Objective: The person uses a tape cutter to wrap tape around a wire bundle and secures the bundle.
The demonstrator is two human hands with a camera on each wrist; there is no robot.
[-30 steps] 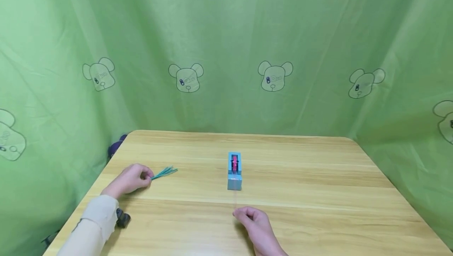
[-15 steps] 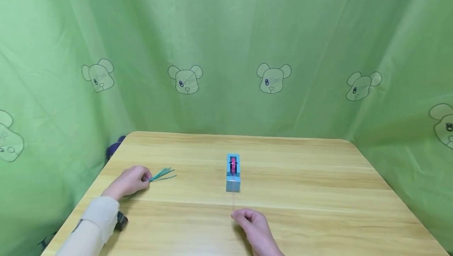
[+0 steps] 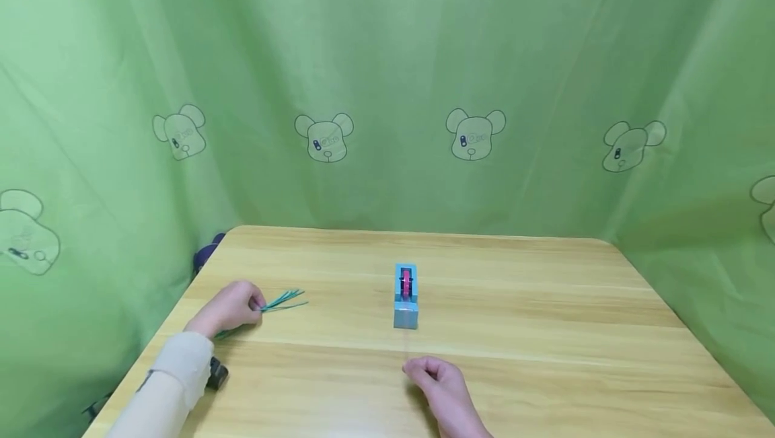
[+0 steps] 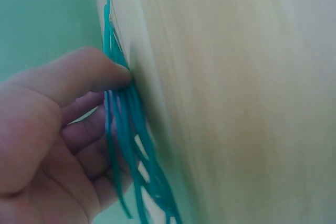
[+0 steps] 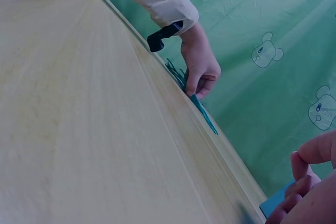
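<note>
My left hand (image 3: 233, 306) pinches a bundle of thin teal strips, perhaps twist ties (image 3: 286, 299), at the table's left side. In the left wrist view, the thumb presses the strips (image 4: 126, 116) against the fingers, and both ends of the bundle spread loose. My right hand (image 3: 444, 389) pinches the end of a clear tape strip (image 3: 406, 344) between thumb and forefinger. That strip runs back to a light blue tape dispenser (image 3: 406, 317) with a pink core, standing mid-table. In the right wrist view, fingers (image 5: 315, 153) partly cover the blue dispenser (image 5: 275, 200).
The wooden table (image 3: 545, 317) is surrounded by green curtains (image 3: 399, 41) printed with bear heads. A black wrist camera (image 3: 217, 373) sits at the left cuff. Something purple (image 3: 207, 253) shows beyond the table's left edge.
One strip has come apart from the others at the bundle's right end, which fans wider. Both hands keep nearly the same places, and the head view has shifted slightly.
</note>
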